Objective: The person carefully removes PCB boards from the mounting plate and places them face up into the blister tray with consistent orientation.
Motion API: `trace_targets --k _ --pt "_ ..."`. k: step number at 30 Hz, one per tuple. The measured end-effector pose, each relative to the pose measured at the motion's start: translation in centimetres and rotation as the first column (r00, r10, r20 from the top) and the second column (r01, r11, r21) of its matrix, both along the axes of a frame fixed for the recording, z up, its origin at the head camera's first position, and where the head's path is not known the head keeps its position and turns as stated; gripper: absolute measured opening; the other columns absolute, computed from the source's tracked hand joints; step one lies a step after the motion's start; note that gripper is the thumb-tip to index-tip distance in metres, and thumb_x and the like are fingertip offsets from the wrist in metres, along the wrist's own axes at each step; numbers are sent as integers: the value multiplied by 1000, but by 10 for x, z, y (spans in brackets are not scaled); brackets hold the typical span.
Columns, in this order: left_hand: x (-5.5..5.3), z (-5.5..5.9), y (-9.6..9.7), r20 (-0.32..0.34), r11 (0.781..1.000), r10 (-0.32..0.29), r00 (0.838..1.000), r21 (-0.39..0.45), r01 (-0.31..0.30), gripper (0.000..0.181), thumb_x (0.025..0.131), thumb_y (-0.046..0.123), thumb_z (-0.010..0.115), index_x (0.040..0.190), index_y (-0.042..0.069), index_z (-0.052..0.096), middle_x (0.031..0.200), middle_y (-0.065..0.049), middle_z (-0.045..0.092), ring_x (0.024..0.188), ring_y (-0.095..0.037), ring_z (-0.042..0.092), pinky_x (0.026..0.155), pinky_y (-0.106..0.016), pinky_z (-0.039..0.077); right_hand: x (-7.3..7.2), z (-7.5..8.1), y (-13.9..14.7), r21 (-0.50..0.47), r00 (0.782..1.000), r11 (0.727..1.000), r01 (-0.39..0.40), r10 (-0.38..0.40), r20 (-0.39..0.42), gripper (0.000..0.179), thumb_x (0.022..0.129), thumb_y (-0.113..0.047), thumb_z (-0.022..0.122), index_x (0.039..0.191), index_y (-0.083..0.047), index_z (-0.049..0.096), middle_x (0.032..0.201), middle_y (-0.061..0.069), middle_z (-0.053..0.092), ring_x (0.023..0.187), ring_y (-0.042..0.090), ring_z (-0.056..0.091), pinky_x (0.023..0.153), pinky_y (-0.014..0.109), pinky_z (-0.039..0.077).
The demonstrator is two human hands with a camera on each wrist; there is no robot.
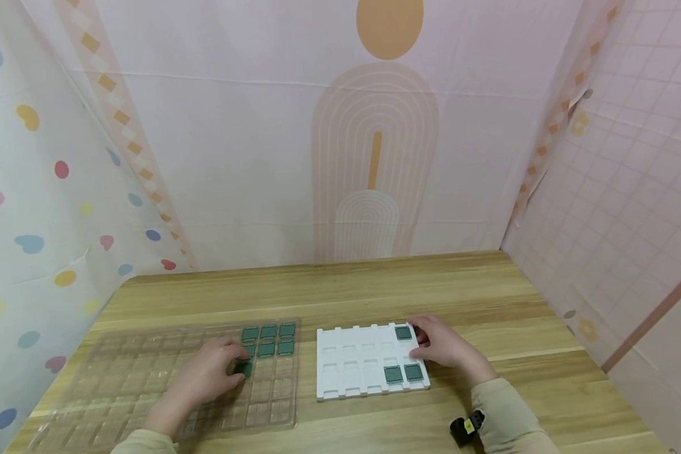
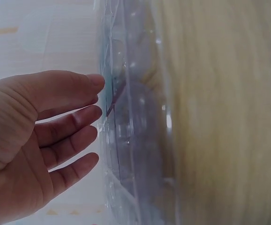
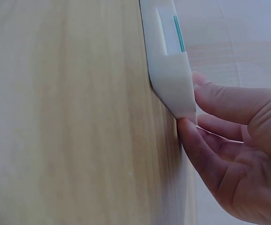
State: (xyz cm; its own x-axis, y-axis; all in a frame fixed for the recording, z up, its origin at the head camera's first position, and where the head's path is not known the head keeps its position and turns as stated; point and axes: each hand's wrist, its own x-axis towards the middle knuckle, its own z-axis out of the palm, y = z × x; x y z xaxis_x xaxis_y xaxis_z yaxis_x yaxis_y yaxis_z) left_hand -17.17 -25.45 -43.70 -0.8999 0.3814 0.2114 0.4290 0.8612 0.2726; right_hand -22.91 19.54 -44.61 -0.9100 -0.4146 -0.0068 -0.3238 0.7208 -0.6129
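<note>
My left hand (image 1: 210, 372) is over a clear plastic tray (image 1: 292, 403), its thumb and fingertips around a small green circuit board (image 1: 243, 367). In the left wrist view the thumb and forefinger of the left hand (image 2: 51, 126) meet the tray's surface, and the other fingers are loosely bent. Several more green boards (image 1: 268, 331) sit in the tray's upper right pockets. At the right, my right hand (image 1: 445, 343) grips the right edge of a white slotted tray (image 1: 340, 378), thumb on top and fingers at its side. That tray holds three green boards (image 1: 413, 372).
Both trays lie on a wood-grain table (image 1: 374, 290), the white one just right of the clear one. A small black device (image 1: 466, 429) is at the right sleeve. Patterned cloth (image 1: 250, 157) hangs behind and at both sides.
</note>
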Motion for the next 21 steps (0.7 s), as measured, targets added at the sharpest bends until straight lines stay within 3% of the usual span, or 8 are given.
trace_targets --k 8,16,21 --pt "3 4 -3 17 1000 7 1000 16 -8 29 73 10 86 98 6 73 104 -9 69 98 -34 64 86 -52 52 1 0 -1 -13 1000 1000 13 -12 11 66 82 -8 80 138 8 50 128 20 53 96 20 57 82 35 51" --pt "7 13 -1 66 999 2 998 42 -5 27 77 12 84 101 7 73 97 -1 68 83 -17 63 72 -38 55 3 2 -1 -18 1000 1000 10 -10 10 67 82 -9 81 138 8 49 128 21 53 96 21 58 83 37 52" --pt "8 17 1 61 998 -11 998 68 7 25 78 11 82 100 7 72 92 1 67 79 -15 63 70 -35 54 2 2 -1 -11 1000 1000 11 -11 9 67 82 -8 81 138 8 49 128 21 53 96 21 58 83 36 51"
